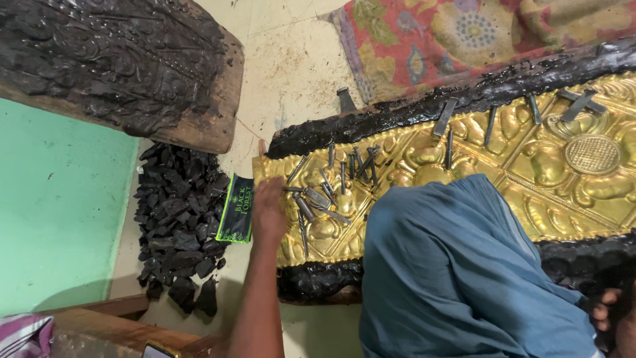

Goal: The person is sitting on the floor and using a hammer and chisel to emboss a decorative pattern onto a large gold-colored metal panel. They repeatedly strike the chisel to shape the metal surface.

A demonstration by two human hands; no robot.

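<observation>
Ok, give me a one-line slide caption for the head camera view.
Left hand reaches among metal punches scattered on an embossed gold sheet bedded in black pitch.

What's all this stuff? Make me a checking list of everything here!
Surface: pale floor, stained; mint-green area at left.
Job's things: embossed gold metal sheet set in black pitch; metal punches scattered on it.
Clutter: pile of black lumps; dark green packet; carved dark block.
Grippers: left hand rests at the sheet's end, beside the punches; right hand not clearly seen.
Cables: nothing seen.
Surroundings: patterned cloth; blue garment covers part of the sheet.
</observation>
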